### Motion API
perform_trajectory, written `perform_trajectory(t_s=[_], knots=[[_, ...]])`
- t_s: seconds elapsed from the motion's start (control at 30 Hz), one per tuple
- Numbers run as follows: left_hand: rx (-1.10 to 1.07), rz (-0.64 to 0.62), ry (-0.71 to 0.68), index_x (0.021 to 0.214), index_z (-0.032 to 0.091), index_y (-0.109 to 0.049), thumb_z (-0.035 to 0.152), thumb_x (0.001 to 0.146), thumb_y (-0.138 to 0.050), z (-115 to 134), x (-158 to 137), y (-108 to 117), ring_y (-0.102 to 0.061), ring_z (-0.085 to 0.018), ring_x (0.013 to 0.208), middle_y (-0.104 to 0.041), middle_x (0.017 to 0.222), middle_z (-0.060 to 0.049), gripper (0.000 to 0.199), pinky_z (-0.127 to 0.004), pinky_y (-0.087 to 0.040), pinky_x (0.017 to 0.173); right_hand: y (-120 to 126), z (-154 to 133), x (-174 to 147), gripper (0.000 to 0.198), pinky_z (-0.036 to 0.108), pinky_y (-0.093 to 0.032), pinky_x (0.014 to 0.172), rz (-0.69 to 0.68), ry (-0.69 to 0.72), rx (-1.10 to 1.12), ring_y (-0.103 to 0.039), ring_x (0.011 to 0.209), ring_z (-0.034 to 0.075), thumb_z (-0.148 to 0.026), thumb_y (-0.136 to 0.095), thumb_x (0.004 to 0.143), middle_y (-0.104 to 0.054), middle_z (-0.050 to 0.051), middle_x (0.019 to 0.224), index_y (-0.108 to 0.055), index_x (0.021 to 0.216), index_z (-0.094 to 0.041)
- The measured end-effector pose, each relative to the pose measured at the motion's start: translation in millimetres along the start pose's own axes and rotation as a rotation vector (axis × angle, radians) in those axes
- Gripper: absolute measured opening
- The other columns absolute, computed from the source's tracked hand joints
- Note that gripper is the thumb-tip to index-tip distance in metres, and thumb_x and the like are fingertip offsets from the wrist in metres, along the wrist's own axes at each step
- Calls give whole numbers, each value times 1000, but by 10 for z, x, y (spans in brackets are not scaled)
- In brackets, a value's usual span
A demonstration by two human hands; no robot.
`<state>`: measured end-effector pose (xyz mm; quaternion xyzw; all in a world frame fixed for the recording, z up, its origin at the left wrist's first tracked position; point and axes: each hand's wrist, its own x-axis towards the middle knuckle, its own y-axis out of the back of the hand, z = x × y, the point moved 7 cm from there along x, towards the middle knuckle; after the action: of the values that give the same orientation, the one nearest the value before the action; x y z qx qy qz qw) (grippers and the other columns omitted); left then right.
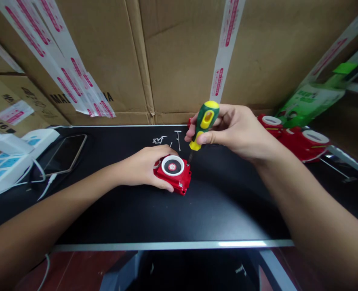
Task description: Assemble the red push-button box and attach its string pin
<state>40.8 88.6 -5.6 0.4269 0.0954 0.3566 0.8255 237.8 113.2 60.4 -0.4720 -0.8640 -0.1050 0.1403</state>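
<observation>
Near the middle of the black tabletop lies a small red device (182,181) with a white ring and a dark round centre on its top. My left hand (150,165) is closed around its left side, thumb at the front and fingers behind. A green and yellow screwdriver (203,125) is gripped in my right hand (236,129), tilted with its shaft pointing down. The tip meets the device's back right corner, by a screw; whether it sits in the screw head I cannot tell. Another screw shows at the front right corner.
Behind the device lie small white plastic pieces (159,140) and a thin T-shaped piece (178,139). A phone (68,153) and a white power strip (18,161) are at left. More red devices (303,141) and a green package (310,101) stand right. Cardboard boxes (179,60) wall the back.
</observation>
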Motion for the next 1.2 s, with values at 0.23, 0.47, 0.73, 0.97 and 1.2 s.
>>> perform_trajectory(t_s=[0.23,0.47,0.73,0.97,1.2], knots=[[7,-3,-3,130,23,-67,67,72,-96,6,-4,-14,-75,-27,114,-77,127,-7,79,-38,-57,98,-25,-17,-14,47,39,-67,71,275,122,-242,-70,74,21,-35,-108,64,-72,0,77,-66,81,-24],[5,-1,-4,129,23,-67,69,73,-95,109,-19,-110,-74,-27,110,-76,123,-7,78,-37,-58,96,-209,11,-63,55,40,-57,72,571,244,-342,-50,67,19,-58,-95,81,-49,-2,68,-50,71,-28],[37,-18,-39,130,24,-68,68,71,-96,19,-4,-82,-73,-27,111,-75,125,-7,79,-38,-57,96,-207,184,71,88,31,-58,70,114,43,255,-65,68,16,-102,-44,88,-66,0,83,-70,116,-23],[8,-29,-13,130,23,-68,67,71,-97,42,-1,-88,-74,-26,108,-76,122,-7,79,-37,-57,93,-231,153,59,68,35,-63,86,-9,26,344,-45,57,13,-88,-53,97,-48,-4,69,-76,97,-24],[-69,-20,-2,130,23,-66,64,69,-99,25,-6,-97,-76,-27,108,-77,122,-8,80,-38,-59,95,-216,227,15,54,37,-62,88,-192,24,320,-48,66,16,-80,-64,95,-52,-1,79,-78,109,-29]])
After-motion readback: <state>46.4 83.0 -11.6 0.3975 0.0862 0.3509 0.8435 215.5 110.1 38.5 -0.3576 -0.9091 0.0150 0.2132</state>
